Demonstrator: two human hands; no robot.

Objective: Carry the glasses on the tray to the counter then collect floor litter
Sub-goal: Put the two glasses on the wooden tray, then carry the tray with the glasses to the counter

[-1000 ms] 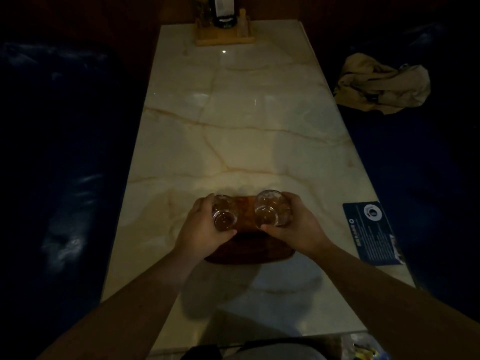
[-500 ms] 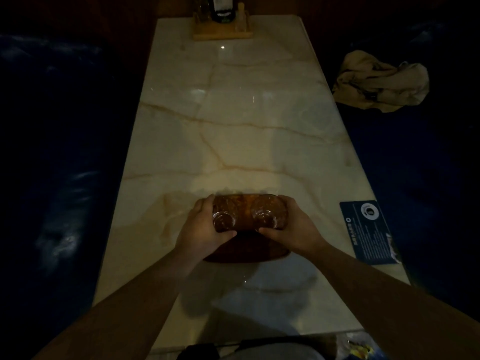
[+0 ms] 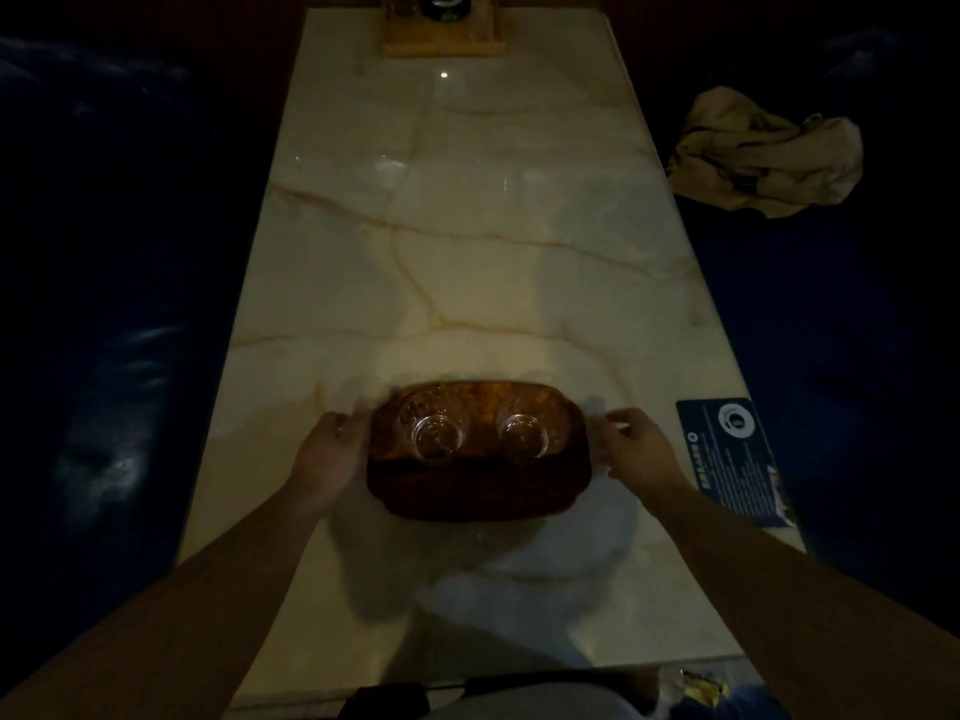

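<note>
A dark brown wooden tray point(image 3: 478, 491) lies on the near half of the marble table point(image 3: 467, 226). Two clear glasses stand side by side on its far half, the left glass point(image 3: 435, 433) and the right glass point(image 3: 523, 433). My left hand point(image 3: 327, 459) is at the tray's left edge with fingers apart, blurred, touching or almost touching the rim. My right hand point(image 3: 634, 444) hovers just off the tray's right edge, fingers curled and apart, holding nothing.
A blue printed card point(image 3: 737, 459) lies at the table's right edge. A wooden condiment holder point(image 3: 444, 41) stands at the far end. Dark blue seats flank the table; a crumpled beige cloth point(image 3: 763, 153) lies on the right seat. Colourful litter point(image 3: 701, 688) shows on the floor, bottom right.
Both hands have let go of the glasses, which now stand on the tray, and moved outward to the tray's left and right edges.
</note>
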